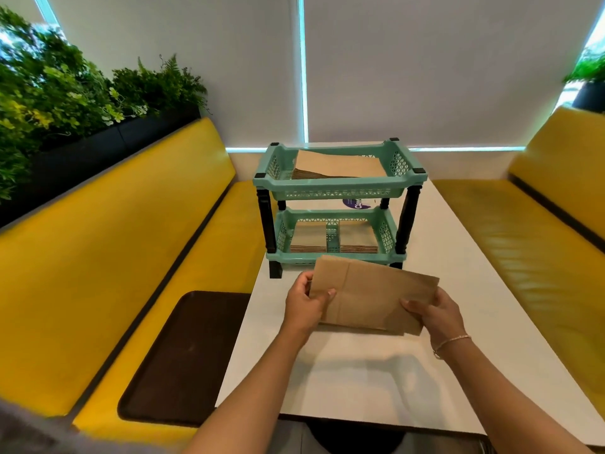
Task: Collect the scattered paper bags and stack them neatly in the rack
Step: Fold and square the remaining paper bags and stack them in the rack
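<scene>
I hold a flat brown paper bag (373, 294) by both ends, left hand (306, 303) and right hand (437, 311), above the white table (360, 381), just before the two-tier teal plastic rack (337, 191) stacked with bags.

Both forearms enter from the bottom of the frame and converge toward its centre. The left forearm rises from the lower middle, angled up and slightly rightward, bare to the wrist. The left hand (306, 303) sits just left of centre, thumb on top and fingers curled underneath, pinching the left edge of a paper bag (370, 294). The right forearm comes in from the lower right corner, angled up and leftward, with a thin bracelet (453, 343) at the wrist. The right hand (435, 311) grips the bag's lower right corner, thumb lying across its top face.
</scene>
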The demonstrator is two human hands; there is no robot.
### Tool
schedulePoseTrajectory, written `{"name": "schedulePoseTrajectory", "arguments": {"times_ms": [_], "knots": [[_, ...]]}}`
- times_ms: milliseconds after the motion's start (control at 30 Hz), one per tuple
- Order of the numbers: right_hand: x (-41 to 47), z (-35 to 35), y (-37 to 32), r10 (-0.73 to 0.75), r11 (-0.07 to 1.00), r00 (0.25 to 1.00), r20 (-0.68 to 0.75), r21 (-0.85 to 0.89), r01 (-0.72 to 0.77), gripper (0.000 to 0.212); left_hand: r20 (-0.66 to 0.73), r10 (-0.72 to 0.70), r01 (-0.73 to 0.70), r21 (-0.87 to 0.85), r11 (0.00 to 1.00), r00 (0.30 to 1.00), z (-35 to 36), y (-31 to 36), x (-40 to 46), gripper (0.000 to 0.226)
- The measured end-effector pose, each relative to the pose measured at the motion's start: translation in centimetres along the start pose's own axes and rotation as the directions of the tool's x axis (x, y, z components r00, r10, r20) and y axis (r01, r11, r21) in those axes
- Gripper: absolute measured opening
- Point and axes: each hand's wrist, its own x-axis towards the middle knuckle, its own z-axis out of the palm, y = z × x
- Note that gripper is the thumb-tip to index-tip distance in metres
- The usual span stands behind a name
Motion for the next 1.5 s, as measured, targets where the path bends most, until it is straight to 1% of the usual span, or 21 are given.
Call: {"name": "schedulePoseTrajectory", "arguments": {"times_ms": [67, 167, 233, 333, 467, 600, 733, 800, 900, 1000, 1100, 1133, 1167, 1200, 1233, 1267, 1300, 1333, 1367, 1433, 1500], "knots": [[-1.1, 0.4, -0.2, -0.041, 0.999, 0.999, -0.030, 0.030, 0.041, 0.039, 0.020, 0.009, -0.010, 0.016, 1.000, 1.000, -0.5, 0.2, -0.5, 0.031], [-2.9, 1.1, 0.4, -0.077, 0.996, 0.996, -0.049, 0.030, 0.079, 0.037, -0.002, 0.010, -0.010, -0.021, 1.000, 1.000, -1.4, -0.2, -1.6, 0.035], [-4.1, 1.4, 1.6, -0.089, 0.995, 0.994, -0.070, -0.042, 0.086, 0.037, -0.014, -0.018, 0.018, -0.051, 0.999, 1.000, -1.9, -1.2, -2.4, 0.043], [-5.6, 2.1, 4.3, -0.078, 0.969, 0.992, -0.100, -0.243, 0.052, 0.040, -0.003, -0.115, 0.115, 0.001, 0.993, 0.993, -2.3, -3.1, -3.6, 0.052], [-6.1, 2.6, 5.1, -0.070, 0.941, 0.986, -0.152, -0.337, 0.015, 0.039, 0.000, -0.177, 0.177, -0.015, 0.984, 0.984, -2.6, -3.8, -3.9, 0.053], [-6.3, 3.2, 3.2, -0.125, 0.942, 0.981, -0.148, -0.328, 0.070, 0.036, 0.050, -0.144, 0.147, -0.074, 0.986, 0.988, -3.1, -2.8, -3.7, 0.042], [-7.5, 3.3, 2.2, -0.200, 0.936, 0.969, -0.143, -0.319, 0.146, 0.035, 0.067, -0.093, 0.101, -0.124, 0.987, 0.993, -3.8, -2.2, -3.5, 0.045], [-7.8, 3.1, 3.1, -0.160, 0.928, 0.975, -0.153, -0.361, 0.095, 0.033, 0.080, -0.110, 0.117, -0.080, 0.990, 0.991, -4.2, -2.7, -3.7, 0.044], [-7.9, 2.6, 5.4, -0.025, 0.862, 0.991, -0.132, -0.505, -0.045, 0.032, 0.144, -0.198, 0.199, 0.007, 0.980, 0.970, -4.7, -4.1, -4.7, 0.041], [-7.6, 2.4, 6.1, 0.028, 0.821, 0.992, -0.123, -0.563, -0.093, 0.028, 0.197, -0.252, 0.247, 0.049, 0.968, 0.947, -5.3, -5.0, -5.2, 0.038], [-6.4, 1.8, 5.6, 0.106, 0.748, 0.983, -0.151, -0.639, -0.178, 0.009, 0.227, -0.166, 0.145, 0.108, 0.984, 0.960, -5.9, -4.4, -4.9, 0.028], [-6.1, 1.6, 5.0, 0.139, 0.749, 0.976, -0.167, -0.626, -0.214, 0.014, 0.246, -0.112, 0.085, 0.119, 0.989, 0.963, -6.1, -4.1, -4.6, 0.028], [-5.9, 1.2, 4.5, 0.196, 0.811, 0.969, -0.148, -0.531, -0.246, 0.016, 0.260, -0.069, 0.038, 0.124, 0.992, 0.963, -6.2, -3.8, -4.3, 0.027], [-6.0, 0.9, 3.6, 0.280, 0.883, 0.955, -0.100, -0.364, -0.297, 0.017, 0.265, -0.033, 0.002, 0.116, 0.993, 0.964, -6.3, -3.2, -4.1, 0.025], [-6.2, 0.6, 2.7, 0.364, 0.915, 0.931, -0.026, -0.178, -0.363, 0.017, 0.278, 0.006, -0.037, 0.108, 0.993, 0.960, -6.3, -2.7, -3.8, 0.023], [-6.3, 0.3, 1.7, 0.423, 0.906, 0.904, 0.059, -0.026, -0.422, 0.018, 0.303, 0.056, -0.086, 0.086, 0.993, 0.951, -6.4, -2.2, -3.7, 0.027], [-6.3, 0.1, 1.0, 0.449, 0.889, 0.887, 0.108, 0.052, -0.456, 0.022, 0.320, 0.109, -0.143, 0.083, 0.986, 0.941, -6.5, -1.8, -3.5, 0.039], [-6.3, 0.1, 0.4, 0.457, 0.882, 0.879, 0.136, 0.057, -0.467, 0.026, 0.318, 0.155, -0.197, 0.106, 0.975, 0.936, -6.5, -1.7, -3.3, 0.052], [-6.1, 0.2, 0.0, 0.462, 0.880, 0.873, 0.157, 0.039, -0.472, 0.030, 0.302, 0.198, -0.259, 0.178, 0.949, 0.933, -6.5, -1.4, -3.1, 0.058], [-5.9, 0.8, -0.4, 0.422, 0.906, 0.894, 0.151, -0.036, -0.422, 0.045, 0.253, 0.226, -0.296, 0.284, 0.912, 0.941, -6.5, -1.5, -2.8, 0.052], [-5.5, 0.9, -0.5, 0.346, 0.938, 0.926, 0.149, -0.031, -0.345, 0.054, 0.209, 0.206, -0.259, 0.265, 0.929, 0.956, -6.3, -1.5, -2.7, 0.042]]}}
